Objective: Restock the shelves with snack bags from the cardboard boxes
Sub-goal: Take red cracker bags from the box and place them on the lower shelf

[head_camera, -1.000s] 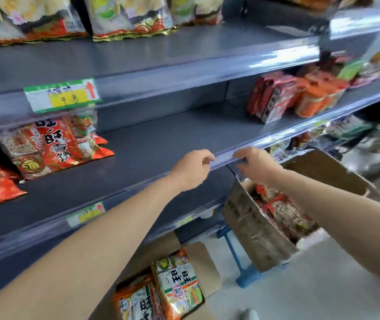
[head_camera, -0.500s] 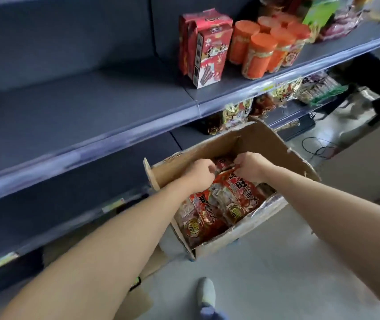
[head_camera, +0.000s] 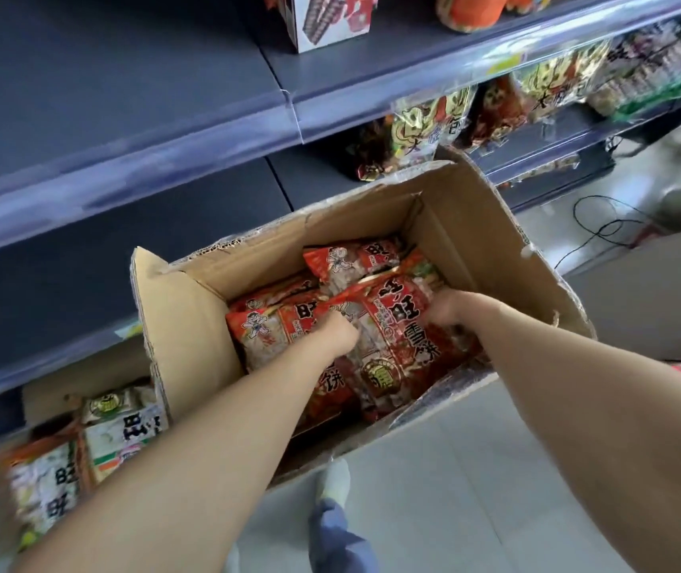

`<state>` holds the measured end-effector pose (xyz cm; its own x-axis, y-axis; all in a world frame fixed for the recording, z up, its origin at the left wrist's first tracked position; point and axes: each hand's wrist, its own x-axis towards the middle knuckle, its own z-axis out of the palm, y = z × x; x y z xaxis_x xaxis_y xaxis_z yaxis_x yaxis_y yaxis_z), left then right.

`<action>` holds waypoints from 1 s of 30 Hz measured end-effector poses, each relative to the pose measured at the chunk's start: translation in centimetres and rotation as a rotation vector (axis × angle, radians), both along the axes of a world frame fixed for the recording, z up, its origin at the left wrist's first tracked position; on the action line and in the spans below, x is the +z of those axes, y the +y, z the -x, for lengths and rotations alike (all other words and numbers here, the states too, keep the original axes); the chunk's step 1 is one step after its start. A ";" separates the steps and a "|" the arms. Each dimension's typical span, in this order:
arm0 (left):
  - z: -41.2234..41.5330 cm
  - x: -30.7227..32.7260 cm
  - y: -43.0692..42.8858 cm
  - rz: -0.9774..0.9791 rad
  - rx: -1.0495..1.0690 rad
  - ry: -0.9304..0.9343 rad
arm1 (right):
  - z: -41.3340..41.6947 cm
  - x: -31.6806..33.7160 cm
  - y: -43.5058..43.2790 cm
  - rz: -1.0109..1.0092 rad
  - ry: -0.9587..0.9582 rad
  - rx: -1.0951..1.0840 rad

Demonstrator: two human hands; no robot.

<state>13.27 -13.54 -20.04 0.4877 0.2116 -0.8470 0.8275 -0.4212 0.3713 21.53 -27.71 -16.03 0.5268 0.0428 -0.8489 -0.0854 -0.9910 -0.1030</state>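
Both hands now deeper in cardboard box [head_camera: 471, 225]: left hand [head_camera: 336, 335] and right hand [head_camera: 448, 310] grasp red snack bag [head_camera: 396, 337] by its side edges, fingers clenched; grey shelf [head_camera: 123, 101] above lies bare.

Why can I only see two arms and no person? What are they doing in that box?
The camera sits on the person's head and looks down, so you see what they see: their own two arms, and a foot in a pale shoe on the floor. No machine here, just bare hands.

Both hands reach into an open cardboard box full of red snack bags. The left hand and the right hand are on either side of the top red bag, as if taking hold of it. The fingers are partly hidden, so I cannot say how firm the grip is.

Behind the box are dark store shelves. The near part is bare. Lower left, a second box holds paler bags.
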 end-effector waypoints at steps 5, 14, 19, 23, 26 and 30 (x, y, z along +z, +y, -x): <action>-0.3 -2.5 -0.2 0.072 0.171 0.123 | -1.0 -3.3 -1.3 -0.048 0.069 -0.161; 0.0 -5.0 -0.6 0.167 0.519 0.150 | -2.0 -5.2 -2.2 -0.099 0.183 -0.460; -0.3 -2.9 0.3 -0.012 0.485 -0.023 | -1.8 -5.3 -2.0 -0.119 0.186 -0.463; -0.7 -0.3 1.6 -0.057 0.456 -0.239 | -1.1 -5.1 -0.9 -0.120 0.200 -0.420; -0.6 2.2 2.3 -0.015 0.366 -0.366 | 0.0 -4.3 0.2 -0.123 0.139 -0.387; -0.1 5.6 3.5 -0.015 0.306 -0.467 | 1.3 -1.7 1.8 -0.198 0.058 -0.419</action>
<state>13.33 -10.05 -14.40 0.7250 0.4127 -0.5514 0.6618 -0.1960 0.7236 20.28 -25.93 -17.69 0.4850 0.0008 -0.8745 -0.4852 -0.8317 -0.2698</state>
